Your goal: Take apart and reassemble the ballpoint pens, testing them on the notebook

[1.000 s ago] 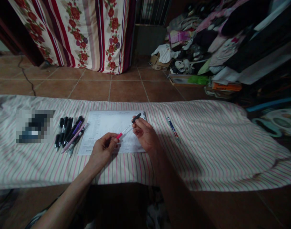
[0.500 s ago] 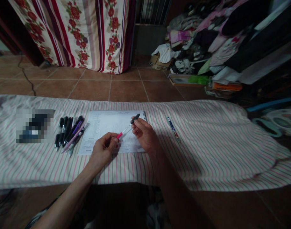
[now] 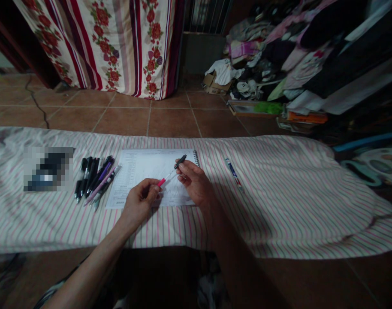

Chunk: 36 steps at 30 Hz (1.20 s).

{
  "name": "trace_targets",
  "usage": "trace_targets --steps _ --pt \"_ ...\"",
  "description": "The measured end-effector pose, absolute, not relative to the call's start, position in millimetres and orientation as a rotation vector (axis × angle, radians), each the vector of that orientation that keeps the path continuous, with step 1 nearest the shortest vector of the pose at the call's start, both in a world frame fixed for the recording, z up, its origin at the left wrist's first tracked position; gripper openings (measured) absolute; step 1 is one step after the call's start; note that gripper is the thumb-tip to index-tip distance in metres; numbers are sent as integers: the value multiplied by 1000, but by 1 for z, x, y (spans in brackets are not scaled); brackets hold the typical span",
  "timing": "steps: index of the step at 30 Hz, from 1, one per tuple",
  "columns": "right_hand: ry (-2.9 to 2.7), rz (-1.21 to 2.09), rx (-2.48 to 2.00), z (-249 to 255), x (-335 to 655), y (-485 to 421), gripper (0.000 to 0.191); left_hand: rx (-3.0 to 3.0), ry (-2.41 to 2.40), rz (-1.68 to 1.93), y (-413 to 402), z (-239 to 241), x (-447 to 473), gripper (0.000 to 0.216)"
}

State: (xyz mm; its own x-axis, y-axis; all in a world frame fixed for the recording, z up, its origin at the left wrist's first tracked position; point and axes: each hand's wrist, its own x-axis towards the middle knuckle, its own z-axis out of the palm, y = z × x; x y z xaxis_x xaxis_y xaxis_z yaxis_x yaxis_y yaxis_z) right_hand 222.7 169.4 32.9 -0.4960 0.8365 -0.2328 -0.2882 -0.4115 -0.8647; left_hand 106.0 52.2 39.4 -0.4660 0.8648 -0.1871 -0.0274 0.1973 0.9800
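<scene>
Over the spiral notebook (image 3: 144, 161) I hold a slim pen (image 3: 171, 174) slantwise between my two hands. My left hand (image 3: 141, 197) pinches its pink end (image 3: 161, 183). The fingertips of my right hand (image 3: 196, 182) close on its black end (image 3: 180, 161). A thin pale length shows between the two ends; I cannot tell whether it is a bare refill or a clear barrel. The notebook page carries printed text and faint marks. Left of it lies a bundle of several black and purple pens (image 3: 92, 177).
A blue, white and red pen (image 3: 233, 172) lies right of the notebook on the striped cloth (image 3: 295, 193). A blurred-out dark object (image 3: 49, 169) is at far left. Beyond are floor tiles (image 3: 125, 116), a flowered curtain (image 3: 102, 47) and a pile of clothes (image 3: 263, 51).
My right hand has shifted slightly left, bringing the black end a little nearer the pink end. My left hand has hardly moved.
</scene>
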Motion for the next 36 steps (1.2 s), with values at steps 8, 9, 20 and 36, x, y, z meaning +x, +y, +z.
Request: trace_targets --steps 8,9,20,36 --pt "-1152 1937 -892 32 222 166 24 811 1678 1397 52 42 105 20" --pt "-1165 1933 -890 32 222 166 24 807 1680 1399 52 43 105 19" --pt "-1266 1871 -870 26 221 166 25 803 1689 1391 52 43 106 20" --pt "-1408 1826 -835 26 219 164 21 817 1681 1398 53 44 105 24"
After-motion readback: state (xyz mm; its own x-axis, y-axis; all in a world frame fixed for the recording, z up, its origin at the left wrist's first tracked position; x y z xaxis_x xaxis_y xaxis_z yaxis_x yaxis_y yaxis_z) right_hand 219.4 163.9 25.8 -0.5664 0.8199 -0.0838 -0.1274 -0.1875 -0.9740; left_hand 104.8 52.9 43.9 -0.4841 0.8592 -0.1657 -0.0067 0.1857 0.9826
